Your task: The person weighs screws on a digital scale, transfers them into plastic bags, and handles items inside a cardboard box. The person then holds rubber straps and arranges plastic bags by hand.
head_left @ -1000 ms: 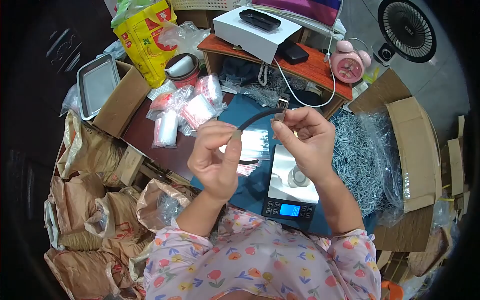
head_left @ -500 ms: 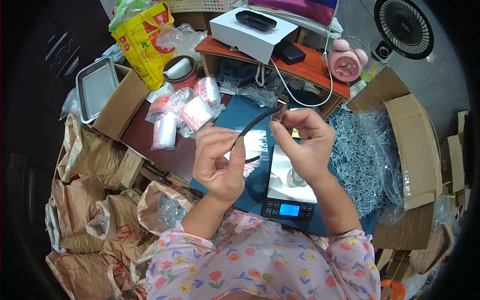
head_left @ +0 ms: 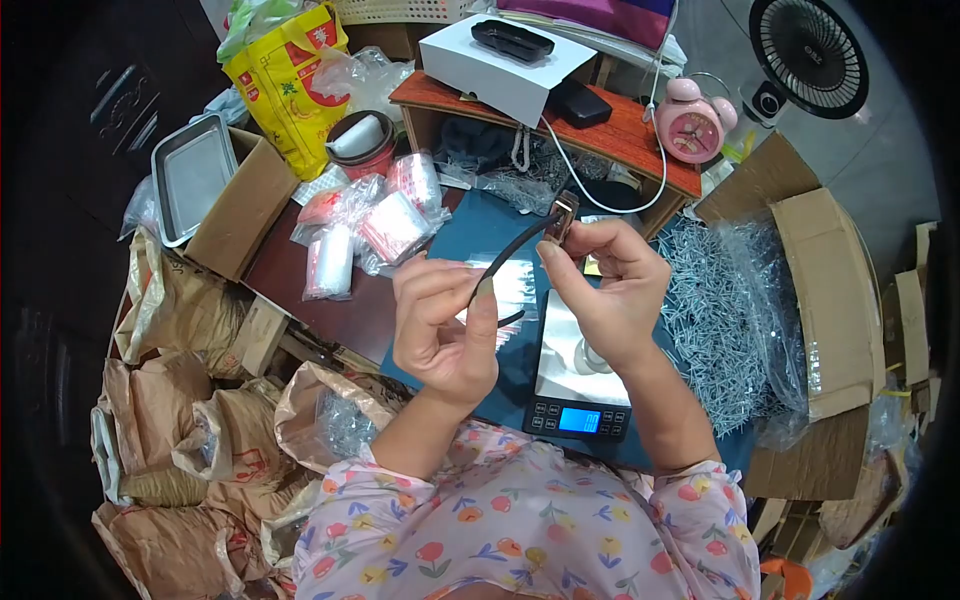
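Both hands hold a thin black strap with a metal buckle (head_left: 515, 243) up over the table. My left hand (head_left: 445, 325) pinches the strap between thumb and fingers, and its loose end curls out below. At the buckle end, my right hand (head_left: 605, 285) grips the metal piece with thumb and forefinger. Below the right hand is a digital scale (head_left: 555, 375) with a lit blue display, carrying a pale round object partly hidden by the wrist. Clear zip bags (head_left: 515, 290) lie flat on the blue mat (head_left: 475, 225), partly behind the left hand.
A carton (head_left: 825, 300) on the right holds a heap of screws (head_left: 715, 320). Packs of plastic bags (head_left: 395, 225) lie at the left back. A wooden shelf (head_left: 640, 150) carries a white box (head_left: 500, 70) and pink alarm clock (head_left: 692, 133). Several paper sacks (head_left: 160, 400) crowd the left.
The left hand has shifted slightly to the right with its part of the strap. My right hand keeps its grip at the buckle, nearly still.
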Available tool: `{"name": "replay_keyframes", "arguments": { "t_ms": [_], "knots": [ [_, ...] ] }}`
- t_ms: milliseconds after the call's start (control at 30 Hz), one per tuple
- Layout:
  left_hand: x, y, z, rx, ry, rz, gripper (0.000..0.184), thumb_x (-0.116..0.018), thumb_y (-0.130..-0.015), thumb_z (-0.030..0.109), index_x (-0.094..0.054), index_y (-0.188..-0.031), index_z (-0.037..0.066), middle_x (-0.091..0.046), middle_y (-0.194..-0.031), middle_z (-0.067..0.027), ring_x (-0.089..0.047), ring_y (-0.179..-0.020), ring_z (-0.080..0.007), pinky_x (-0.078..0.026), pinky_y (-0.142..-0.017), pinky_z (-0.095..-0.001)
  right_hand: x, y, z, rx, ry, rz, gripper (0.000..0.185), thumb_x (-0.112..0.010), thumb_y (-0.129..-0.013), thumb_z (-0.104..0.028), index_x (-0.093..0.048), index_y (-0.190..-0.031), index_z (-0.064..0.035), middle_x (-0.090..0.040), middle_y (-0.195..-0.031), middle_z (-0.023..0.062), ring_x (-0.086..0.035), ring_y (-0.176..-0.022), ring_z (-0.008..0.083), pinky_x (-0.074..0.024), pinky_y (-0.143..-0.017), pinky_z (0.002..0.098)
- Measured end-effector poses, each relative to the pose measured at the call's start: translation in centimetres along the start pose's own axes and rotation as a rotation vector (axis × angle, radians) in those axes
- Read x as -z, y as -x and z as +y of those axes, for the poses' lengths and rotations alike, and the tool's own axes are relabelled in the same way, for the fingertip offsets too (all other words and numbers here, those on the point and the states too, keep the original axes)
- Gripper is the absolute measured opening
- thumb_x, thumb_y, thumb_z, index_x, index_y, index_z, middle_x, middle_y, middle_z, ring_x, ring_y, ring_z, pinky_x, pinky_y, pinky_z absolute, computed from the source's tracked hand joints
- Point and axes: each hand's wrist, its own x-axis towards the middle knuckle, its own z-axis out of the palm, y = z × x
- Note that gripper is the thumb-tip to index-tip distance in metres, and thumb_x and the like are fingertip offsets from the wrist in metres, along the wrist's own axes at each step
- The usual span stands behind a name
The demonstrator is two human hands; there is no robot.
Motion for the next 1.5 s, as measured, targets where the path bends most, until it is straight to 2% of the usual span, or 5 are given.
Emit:
{"name": "replay_keyframes", "arguments": {
  "t_ms": [700, 900, 1200, 1433, 1500],
  "knots": [
    [-0.5, 1.8, -0.5, 0.024, -0.055, -0.052, 0.017, -0.072, -0.074, 0.002, -0.065, -0.088, 0.006, -0.066, -0.082, -0.0059, -0.060, -0.072, -0.0171, -0.031, -0.098, -0.0415, 0.1, 0.1, 0.4, 0.106, 0.039, 0.043, 0.020, -0.078, -0.071, -0.002, -0.067, -0.087, 0.0019, -0.067, -0.075, 0.0052, -0.061, -0.068, 0.0074, -0.0483, -0.063, 0.0215],
    [-0.3, 1.7, 0.0, 0.039, -0.098, -0.102, 0.010, -0.067, -0.078, -0.001, -0.062, -0.084, 0.003, -0.060, -0.081, -0.0065, -0.057, -0.075, -0.0188, -0.036, -0.096, -0.0473, 0.2, 0.1, 0.6, 0.132, 0.073, 0.034, 0.021, -0.077, -0.071, -0.001, -0.067, -0.088, 0.0024, -0.067, -0.075, 0.0053, -0.061, -0.068, 0.0080, -0.0480, -0.063, 0.0217],
    [0.6, 1.6, -0.7, 0.213, 0.133, 0.065, 0.015, -0.070, -0.075, -0.003, -0.064, -0.087, 0.003, -0.064, -0.082, -0.0064, -0.059, -0.075, -0.0173, -0.038, -0.094, -0.0437, 1.1, -0.2, 0.8, 0.179, 0.165, 0.003, 0.023, -0.078, -0.070, -0.002, -0.067, -0.089, 0.0015, -0.066, -0.073, 0.0064, -0.062, -0.067, 0.0106, -0.0479, -0.062, 0.0230],
    [2.7, -2.5, -0.8, 0.376, 0.062, -0.146, 0.012, -0.073, -0.075, 0.000, -0.070, -0.087, 0.002, -0.064, -0.080, -0.0058, -0.057, -0.076, -0.0169, -0.041, -0.088, -0.0365, 2.9, -0.9, -0.2, 0.256, 0.327, -0.119, 0.023, -0.076, -0.071, -0.003, -0.067, -0.091, 0.0000, -0.066, -0.074, 0.0091, -0.064, -0.066, 0.0148, -0.0491, -0.060, 0.0250],
    [3.4, -3.8, -1.6, 0.227, -0.017, -0.222, 0.014, -0.073, -0.075, 0.001, -0.071, -0.088, 0.003, -0.066, -0.081, -0.0057, -0.057, -0.075, -0.0163, -0.041, -0.080, -0.0318, 3.5, -1.2, -0.7, 0.271, 0.387, -0.183, 0.023, -0.076, -0.071, -0.003, -0.067, -0.092, 0.0000, -0.066, -0.075, 0.0097, -0.065, -0.066, 0.0164, -0.0494, -0.060, 0.0260]
  ]
}}
